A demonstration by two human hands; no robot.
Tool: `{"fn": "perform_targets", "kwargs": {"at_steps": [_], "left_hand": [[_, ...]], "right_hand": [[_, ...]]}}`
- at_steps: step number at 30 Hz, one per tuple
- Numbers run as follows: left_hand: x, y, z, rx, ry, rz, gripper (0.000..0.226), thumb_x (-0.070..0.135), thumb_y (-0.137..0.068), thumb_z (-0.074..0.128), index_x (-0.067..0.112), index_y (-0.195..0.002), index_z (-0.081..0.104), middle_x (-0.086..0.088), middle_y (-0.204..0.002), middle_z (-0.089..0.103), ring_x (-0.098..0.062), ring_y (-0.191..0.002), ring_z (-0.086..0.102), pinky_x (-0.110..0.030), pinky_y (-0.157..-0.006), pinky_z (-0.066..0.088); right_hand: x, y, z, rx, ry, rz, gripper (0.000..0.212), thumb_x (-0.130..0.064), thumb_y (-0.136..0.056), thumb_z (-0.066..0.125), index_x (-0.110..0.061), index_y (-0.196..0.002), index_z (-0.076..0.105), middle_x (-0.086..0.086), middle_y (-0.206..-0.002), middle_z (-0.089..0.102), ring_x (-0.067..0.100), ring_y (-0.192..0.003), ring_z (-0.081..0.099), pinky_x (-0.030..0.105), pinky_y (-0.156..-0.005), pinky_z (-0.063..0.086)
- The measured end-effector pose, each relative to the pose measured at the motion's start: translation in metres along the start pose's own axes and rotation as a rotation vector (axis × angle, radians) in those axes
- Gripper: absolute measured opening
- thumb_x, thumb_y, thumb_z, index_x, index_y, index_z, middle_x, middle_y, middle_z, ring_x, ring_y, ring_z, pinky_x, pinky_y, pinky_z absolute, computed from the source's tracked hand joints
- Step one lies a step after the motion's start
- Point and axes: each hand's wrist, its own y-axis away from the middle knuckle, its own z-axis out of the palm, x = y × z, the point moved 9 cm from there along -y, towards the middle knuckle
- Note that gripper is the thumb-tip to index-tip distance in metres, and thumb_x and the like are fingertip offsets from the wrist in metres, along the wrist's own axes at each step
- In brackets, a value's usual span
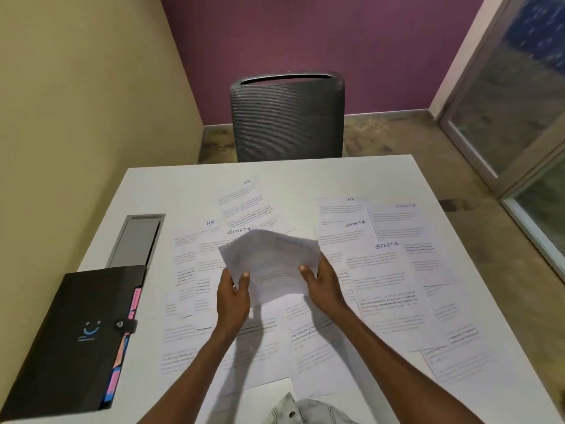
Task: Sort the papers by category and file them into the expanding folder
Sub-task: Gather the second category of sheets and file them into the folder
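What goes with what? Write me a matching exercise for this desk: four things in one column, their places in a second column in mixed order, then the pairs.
Things:
1. expanding folder
2. chair
3. bundle of papers
4. grey cable hatch

Places:
A. behind the table's far edge
B. held above the table by the left hand and right hand
C. set into the table top just beyond the folder
D. shut, at the table's near left corner

Pairs: 1-D, 2-A, 3-B, 4-C
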Motion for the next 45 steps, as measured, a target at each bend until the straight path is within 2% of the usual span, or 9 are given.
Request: {"fn": "perform_targets", "kwargs": {"at_steps": [4, 8, 11, 16, 21, 26, 30, 42, 45], "left_hand": [[-0.022, 0.004, 0.005, 0.032, -0.021, -0.065, 0.033, 0.022, -0.103, 0.047, 0.013, -0.136, 0.048, -0.005, -0.126, 0.061, -0.023, -0.117, 0.057, -0.037, -0.096, 0.047], [-0.025, -0.005, 0.011, 0.047, -0.060, -0.099, 0.038, 0.023, -0.104, 0.047, 0.011, -0.140, 0.045, -0.008, -0.130, 0.060, -0.027, -0.119, 0.056, -0.044, -0.101, 0.046], [-0.021, -0.015, 0.012, 0.051, -0.081, -0.103, 0.032, 0.023, -0.104, 0.045, 0.010, -0.133, 0.049, -0.010, -0.124, 0.063, -0.030, -0.114, 0.059, -0.044, -0.094, 0.049], [0.008, -0.036, 0.011, 0.027, -0.106, -0.002, 0.031, 0.024, -0.104, 0.044, 0.013, -0.133, 0.051, -0.001, -0.121, 0.062, -0.017, -0.107, 0.059, -0.033, -0.092, 0.046], [0.025, -0.046, 0.012, -0.050, -0.108, 0.006, 0.024, 0.018, -0.105, 0.043, 0.013, -0.123, 0.058, 0.001, -0.107, 0.065, -0.010, -0.092, 0.060, -0.023, -0.071, 0.043], [0.009, -0.056, -0.014, 0.049, -0.202, -0.045, 0.018, 0.020, -0.102, 0.044, 0.014, -0.114, 0.056, -0.003, -0.091, 0.062, -0.027, -0.084, 0.058, -0.033, -0.070, 0.042], [-0.015, -0.059, -0.038, 0.057, -0.244, -0.114, 0.025, 0.020, -0.102, 0.045, 0.013, -0.123, 0.056, -0.008, -0.108, 0.065, -0.029, -0.098, 0.060, -0.042, -0.087, 0.047], [-0.027, -0.054, -0.040, 0.030, -0.219, -0.171, 0.029, 0.018, -0.103, 0.046, 0.009, -0.128, 0.056, -0.009, -0.112, 0.064, -0.026, -0.100, 0.058, -0.041, -0.091, 0.043], [-0.030, -0.052, -0.034, 0.023, -0.210, -0.176, 0.026, 0.018, -0.102, 0.047, 0.009, -0.123, 0.059, -0.009, -0.111, 0.065, -0.025, -0.097, 0.058, -0.041, -0.090, 0.044]], "right_hand": [[0.016, -0.001, 0.007, -0.017, 0.017, 0.027, 0.031, -0.011, -0.097, 0.056, 0.002, -0.124, 0.049, 0.012, -0.113, 0.060, 0.026, -0.105, 0.057, 0.038, -0.096, 0.047], [0.018, -0.010, 0.011, -0.040, 0.054, 0.044, 0.039, -0.012, -0.096, 0.057, -0.003, -0.133, 0.047, 0.009, -0.124, 0.059, 0.020, -0.111, 0.055, 0.039, -0.101, 0.046], [0.024, -0.020, 0.009, -0.019, 0.040, 0.080, 0.043, -0.014, -0.095, 0.059, -0.004, -0.135, 0.049, 0.011, -0.131, 0.059, 0.026, -0.121, 0.055, 0.042, -0.102, 0.047], [0.006, -0.037, -0.004, 0.020, -0.006, -0.010, 0.026, -0.015, -0.094, 0.060, -0.007, -0.119, 0.060, 0.004, -0.112, 0.067, 0.018, -0.102, 0.062, 0.029, -0.086, 0.053], [0.020, -0.057, -0.014, -0.014, 0.018, 0.024, 0.013, -0.019, -0.094, 0.062, -0.023, -0.082, 0.058, -0.014, -0.077, 0.059, -0.006, -0.068, 0.054, 0.011, -0.061, 0.041], [0.103, -0.065, -0.055, 0.072, 0.380, 0.226, 0.028, -0.027, -0.089, 0.062, -0.011, -0.112, 0.063, 0.008, -0.112, 0.067, 0.025, -0.107, 0.061, 0.028, -0.084, 0.047], [0.152, -0.050, -0.101, 0.184, 0.852, 0.357, 0.054, -0.038, -0.079, 0.068, -0.012, -0.122, 0.048, 0.014, -0.120, 0.050, 0.032, -0.113, 0.049, 0.043, -0.088, 0.048], [0.210, -0.043, -0.188, 0.365, 0.764, 0.698, 0.107, -0.059, -0.059, 0.083, -0.009, -0.137, 0.028, 0.031, -0.151, 0.019, 0.046, -0.138, 0.023, 0.059, -0.106, 0.032], [0.195, -0.046, -0.176, 0.342, 0.882, 0.521, 0.099, -0.055, -0.072, 0.076, -0.009, -0.144, 0.026, 0.030, -0.154, 0.016, 0.044, -0.143, 0.018, 0.058, -0.111, 0.027]]}}
